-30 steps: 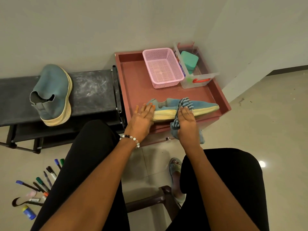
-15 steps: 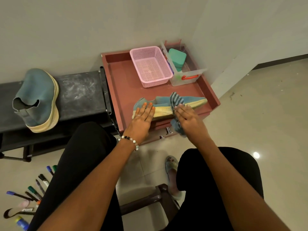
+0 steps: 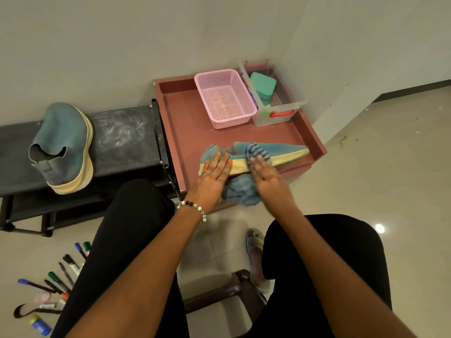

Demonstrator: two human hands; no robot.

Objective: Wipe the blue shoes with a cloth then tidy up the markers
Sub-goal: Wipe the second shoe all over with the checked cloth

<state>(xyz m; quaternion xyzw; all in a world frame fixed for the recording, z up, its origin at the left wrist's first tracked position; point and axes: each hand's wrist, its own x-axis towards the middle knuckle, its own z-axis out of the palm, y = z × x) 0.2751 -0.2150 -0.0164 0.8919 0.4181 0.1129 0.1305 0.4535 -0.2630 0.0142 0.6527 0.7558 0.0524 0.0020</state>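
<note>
A blue shoe (image 3: 280, 152) is laid on its side along the near edge of the red tray (image 3: 185, 123) and is steadied at the heel by the left hand (image 3: 214, 174), fingers straight and flat. A striped blue cloth (image 3: 244, 191) is pressed against the sole by the flat, straight-fingered right hand (image 3: 267, 176) (blurred). The second blue shoe (image 3: 63, 147) is stood on the black bench (image 3: 122, 140), and the markers (image 3: 58, 276) are scattered on the floor at lower left.
</note>
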